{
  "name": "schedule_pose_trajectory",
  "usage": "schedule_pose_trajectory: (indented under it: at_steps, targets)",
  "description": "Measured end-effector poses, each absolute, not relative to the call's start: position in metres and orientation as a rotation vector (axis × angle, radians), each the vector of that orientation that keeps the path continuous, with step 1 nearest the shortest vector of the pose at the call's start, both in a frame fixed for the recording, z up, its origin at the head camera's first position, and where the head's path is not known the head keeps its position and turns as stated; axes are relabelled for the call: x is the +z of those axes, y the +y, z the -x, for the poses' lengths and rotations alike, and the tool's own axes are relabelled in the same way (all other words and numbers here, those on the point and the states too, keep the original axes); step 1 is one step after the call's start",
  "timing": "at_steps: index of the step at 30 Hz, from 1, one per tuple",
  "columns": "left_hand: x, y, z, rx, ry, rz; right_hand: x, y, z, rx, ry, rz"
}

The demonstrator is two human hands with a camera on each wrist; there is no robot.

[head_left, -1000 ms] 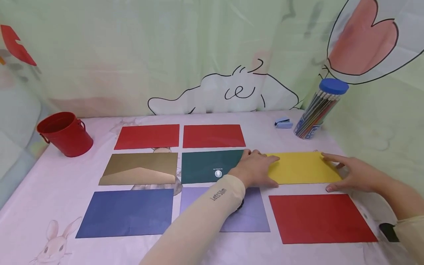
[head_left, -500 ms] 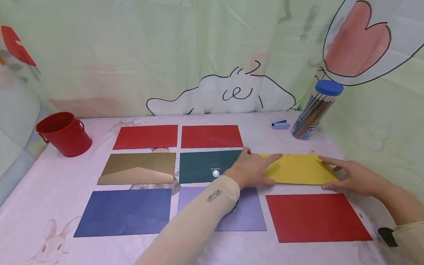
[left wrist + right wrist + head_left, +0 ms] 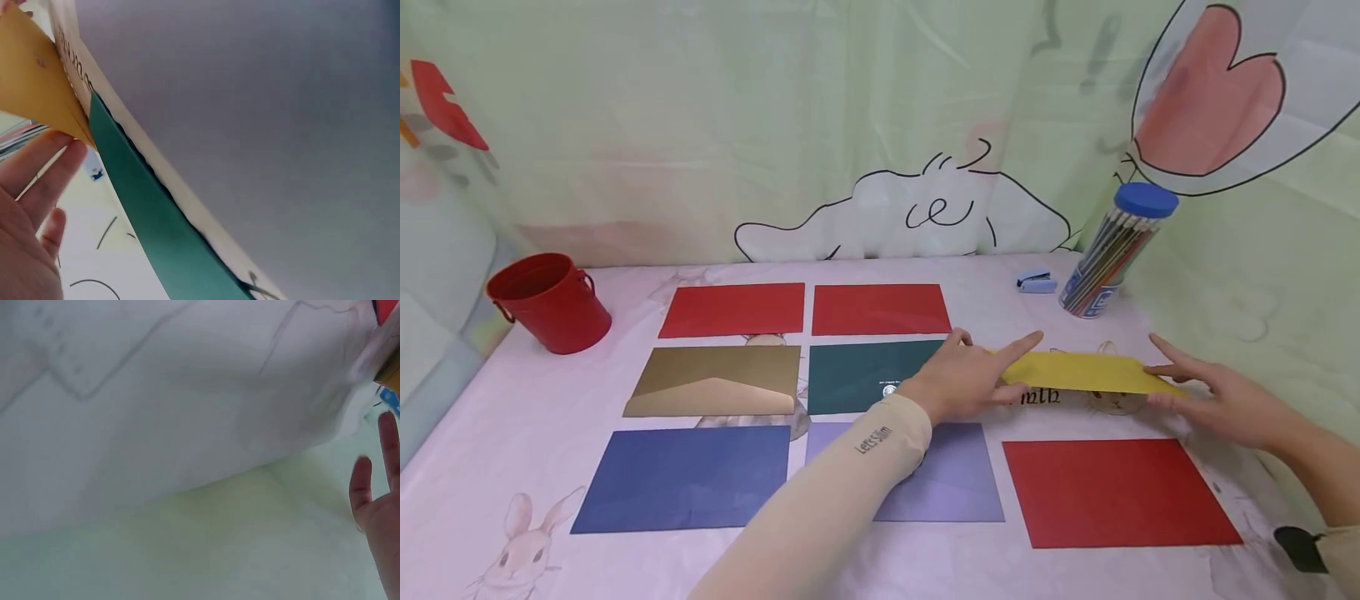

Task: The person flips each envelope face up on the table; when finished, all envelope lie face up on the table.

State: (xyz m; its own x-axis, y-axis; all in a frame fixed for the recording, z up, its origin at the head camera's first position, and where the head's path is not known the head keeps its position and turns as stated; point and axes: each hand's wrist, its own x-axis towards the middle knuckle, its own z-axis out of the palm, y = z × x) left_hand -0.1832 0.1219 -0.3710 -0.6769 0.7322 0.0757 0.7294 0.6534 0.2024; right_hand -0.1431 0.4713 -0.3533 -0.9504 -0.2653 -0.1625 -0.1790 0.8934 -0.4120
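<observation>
A yellow paper sheet (image 3: 1082, 372) stands tilted up off the table in the head view, its near edge raised. My left hand (image 3: 958, 375) pinches its left end between thumb and fingers. At the right end, my right hand (image 3: 1225, 404) grips the sheet with thumb and fingers, one finger sticking out. In the left wrist view, fingers of the left hand (image 3: 28, 231) lie at the edge of the yellow sheet (image 3: 37, 75). A dark green sheet (image 3: 857, 375) lies partly hidden under the left hand.
Red sheets (image 3: 733, 310) form a back row; a gold sheet (image 3: 715, 379), a blue one (image 3: 685, 479) and a lilac one (image 3: 947, 479) lie nearer. Another red sheet (image 3: 1123, 492) lies front right. A red bucket (image 3: 550, 304), a stapler (image 3: 1036, 282) and a pencil tub (image 3: 1112, 258) stand behind.
The yellow sheet lay flat facing up; its near edge has risen, so it looks narrower and the printed tablecloth shows below it. Both hands stay at its ends.
</observation>
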Motion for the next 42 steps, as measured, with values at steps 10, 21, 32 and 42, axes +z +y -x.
schedule_pose_trajectory:
  at_steps: [10, 21, 32, 42]
  targets:
    - [-0.362, 0.119, 0.188, 0.471, 3.005, -1.282, -0.340, 0.465, 0.149, -0.674, 2.989, 0.176]
    - [-0.359, 0.121, 0.188, 0.693, 3.021, -1.021, -0.341, 0.458, 0.153, -0.733, 3.070, 0.116]
    - [-0.363, 0.123, 0.189, 0.891, 2.945, -0.778, -0.353, 0.442, 0.163, -0.844, 3.058, -0.017]
    - [-0.366, 0.131, 0.192, 0.851, 2.869, -0.567, -0.351, 0.432, 0.171, -0.808, 2.959, -0.226]
